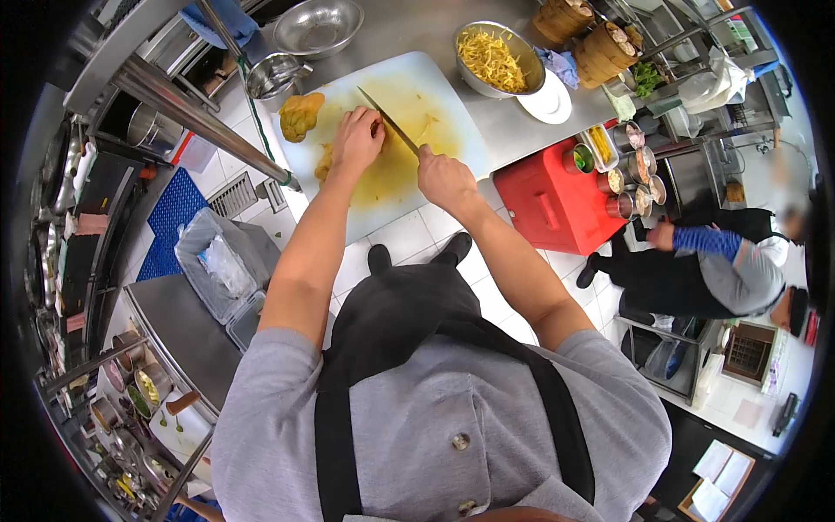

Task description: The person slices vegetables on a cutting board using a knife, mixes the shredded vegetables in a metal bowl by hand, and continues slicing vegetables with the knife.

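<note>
A knife [389, 119] is gripped by its handle in my right hand [445, 180], its blade slanting up and left over a white cutting board [470, 143] stained yellow. Close to the blade's left side, my left hand [358, 139] rests on the board with fingers curled over a small dark piece, mostly hidden beneath them. A knobbly yellow-brown vegetable [301, 117] lies at the board's upper left. Beyond the board's upper right corner, a metal bowl [532, 66] holds yellow shreds [493, 61].
White plates [550, 103] sit beside the bowl, near bamboo steamers [606, 54]. Two metal bowls [318, 26] stand at the back left. A red box [557, 200] and small ingredient containers [644, 165] are on the right. Another person [731, 265] stands at far right.
</note>
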The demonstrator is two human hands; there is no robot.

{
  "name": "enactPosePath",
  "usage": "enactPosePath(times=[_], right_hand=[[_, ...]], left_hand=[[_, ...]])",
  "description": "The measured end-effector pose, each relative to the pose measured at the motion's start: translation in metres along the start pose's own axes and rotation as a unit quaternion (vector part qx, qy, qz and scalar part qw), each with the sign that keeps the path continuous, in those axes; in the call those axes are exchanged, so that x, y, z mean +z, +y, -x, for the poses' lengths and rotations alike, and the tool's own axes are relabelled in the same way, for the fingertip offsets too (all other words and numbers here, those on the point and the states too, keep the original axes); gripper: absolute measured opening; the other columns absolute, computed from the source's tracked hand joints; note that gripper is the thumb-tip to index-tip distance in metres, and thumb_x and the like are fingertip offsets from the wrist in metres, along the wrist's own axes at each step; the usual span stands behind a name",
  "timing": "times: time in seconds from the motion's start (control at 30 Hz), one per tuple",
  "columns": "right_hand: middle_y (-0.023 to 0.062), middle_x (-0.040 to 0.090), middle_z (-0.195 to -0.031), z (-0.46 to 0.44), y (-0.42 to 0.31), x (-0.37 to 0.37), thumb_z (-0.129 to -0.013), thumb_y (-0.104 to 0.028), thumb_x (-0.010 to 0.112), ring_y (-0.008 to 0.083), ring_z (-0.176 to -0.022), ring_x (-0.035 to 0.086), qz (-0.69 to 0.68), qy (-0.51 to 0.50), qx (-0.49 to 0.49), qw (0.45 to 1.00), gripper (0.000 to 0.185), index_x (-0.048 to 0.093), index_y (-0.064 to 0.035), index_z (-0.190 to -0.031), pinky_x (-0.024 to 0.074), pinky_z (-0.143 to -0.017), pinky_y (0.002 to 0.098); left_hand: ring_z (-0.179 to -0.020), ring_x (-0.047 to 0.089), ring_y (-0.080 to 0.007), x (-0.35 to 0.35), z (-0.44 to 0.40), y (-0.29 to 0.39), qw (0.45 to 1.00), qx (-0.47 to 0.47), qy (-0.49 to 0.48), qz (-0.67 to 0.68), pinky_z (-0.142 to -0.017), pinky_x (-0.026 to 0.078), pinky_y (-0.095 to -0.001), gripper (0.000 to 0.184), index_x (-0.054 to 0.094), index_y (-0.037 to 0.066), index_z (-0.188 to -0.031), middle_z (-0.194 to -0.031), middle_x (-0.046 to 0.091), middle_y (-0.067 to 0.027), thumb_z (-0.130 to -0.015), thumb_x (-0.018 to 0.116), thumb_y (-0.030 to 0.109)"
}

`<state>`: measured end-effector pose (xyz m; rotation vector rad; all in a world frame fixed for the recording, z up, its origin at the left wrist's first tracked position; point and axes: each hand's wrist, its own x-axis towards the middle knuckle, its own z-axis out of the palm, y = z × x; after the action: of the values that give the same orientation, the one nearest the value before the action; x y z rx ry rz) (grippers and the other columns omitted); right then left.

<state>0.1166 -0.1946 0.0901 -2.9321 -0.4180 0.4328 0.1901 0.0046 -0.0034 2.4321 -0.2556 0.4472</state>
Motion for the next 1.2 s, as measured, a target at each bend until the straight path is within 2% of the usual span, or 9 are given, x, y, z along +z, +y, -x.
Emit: enactPosePath(times=[0.37,0.6,0.67,0.8,0.87,0.9,0.97,1.1,1.2], right_hand=[[0.0289,0.074,-0.091,0.018,0.013,-0.009,-0.099,-0.010,0.044,0.0449,-0.085,0.075,-0.012,-0.026,0.000,1.000,0.028,0.055,0.0052,-0.119,0.0608,-0.076,0.0532],[0.0295,0.073,-0.088,0.034,0.028,-0.014,-0.097,-0.008,0.046,0.0447,-0.082,0.075,-0.006,-0.056,-0.018,0.998,0.028,0.054,0.0064,-0.120,0.0610,-0.074,0.0525],[0.0288,0.073,-0.088,0.010,0.028,0.004,-0.098,-0.008,0.045,0.0438,-0.081,0.075,-0.014,-0.003,-0.046,0.999,0.027,0.054,0.0057,-0.119,0.0610,-0.072,0.0527],[0.0277,0.074,-0.090,-0.038,0.021,0.024,-0.100,-0.010,0.042,0.0429,-0.083,0.075,-0.030,0.007,-0.045,0.999,0.028,0.054,0.0046,-0.120,0.0610,-0.073,0.0523],[0.0302,0.072,-0.083,-0.044,0.023,0.032,-0.103,-0.017,0.041,0.0480,-0.076,0.072,-0.051,0.053,-0.075,0.994,0.026,0.052,0.0039,-0.114,0.0591,-0.070,0.0560],[0.0302,0.072,-0.083,-0.041,0.021,0.029,-0.103,-0.017,0.041,0.0480,-0.076,0.072,-0.053,0.054,-0.073,0.994,0.026,0.052,0.0039,-0.114,0.0591,-0.070,0.0560],[0.0283,0.074,-0.096,-0.033,0.021,0.021,-0.103,-0.014,0.039,0.0439,-0.091,0.075,-0.037,-0.028,-0.022,0.999,0.029,0.054,0.0018,-0.123,0.0601,-0.082,0.0525],[0.0302,0.074,-0.096,-0.019,0.043,0.015,-0.104,-0.015,0.039,0.0462,-0.091,0.074,-0.048,-0.044,0.004,0.998,0.029,0.054,0.0017,-0.122,0.0597,-0.083,0.0537],[0.0311,0.073,-0.097,-0.015,0.049,0.006,-0.104,-0.016,0.039,0.0481,-0.091,0.074,-0.061,-0.011,0.056,0.997,0.032,0.055,0.0025,-0.124,0.0592,-0.084,0.0551]], left_hand=[[-0.110,0.061,-0.0273,0.003,0.000,0.004,0.999,-0.002,0.014,-0.029,-0.095,0.048,-0.0425,0.016,0.070,0.012,-0.104,-0.111,0.068,-0.0017,-0.088,0.071,0.016],[-0.109,0.061,-0.0268,0.004,-0.001,0.004,0.999,-0.001,0.021,-0.028,-0.094,0.049,-0.0421,0.015,0.070,0.012,-0.103,-0.110,0.068,-0.0015,-0.088,0.072,0.017],[-0.109,0.061,-0.0270,0.005,0.000,0.004,0.999,0.003,0.025,-0.027,-0.094,0.049,-0.0423,0.015,0.070,0.012,-0.102,-0.109,0.068,-0.0019,-0.088,0.072,0.017],[-0.109,0.061,-0.0274,0.003,-0.001,0.006,0.999,-0.004,0.018,-0.034,-0.095,0.049,-0.0423,0.016,0.070,0.012,-0.102,-0.109,0.069,-0.0022,-0.088,0.072,0.017],[-0.109,0.062,-0.0277,0.003,-0.001,0.006,0.999,-0.006,0.019,-0.030,-0.095,0.049,-0.0421,0.015,0.070,0.012,-0.102,-0.109,0.069,-0.0023,-0.088,0.072,0.017],[-0.109,0.062,-0.0277,0.003,0.000,0.006,0.999,-0.004,0.017,-0.031,-0.095,0.049,-0.0421,0.015,0.070,0.012,-0.102,-0.109,0.069,-0.0023,-0.088,0.072,0.017],[-0.108,0.062,-0.0279,0.004,-0.001,0.006,0.999,-0.010,0.015,-0.028,-0.095,0.049,-0.0421,0.015,0.070,0.012,-0.102,-0.110,0.069,-0.0026,-0.088,0.072,0.017],[-0.108,0.062,-0.0283,0.002,-0.002,0.006,1.000,-0.009,0.003,-0.022,-0.095,0.048,-0.0422,0.013,0.070,0.012,-0.101,-0.110,0.069,-0.0030,-0.089,0.071,0.016],[-0.108,0.062,-0.0291,0.001,0.001,0.009,1.000,-0.008,0.016,-0.014,-0.095,0.049,-0.0424,0.012,0.070,0.011,-0.101,-0.110,0.069,-0.0035,-0.090,0.070,0.016]])
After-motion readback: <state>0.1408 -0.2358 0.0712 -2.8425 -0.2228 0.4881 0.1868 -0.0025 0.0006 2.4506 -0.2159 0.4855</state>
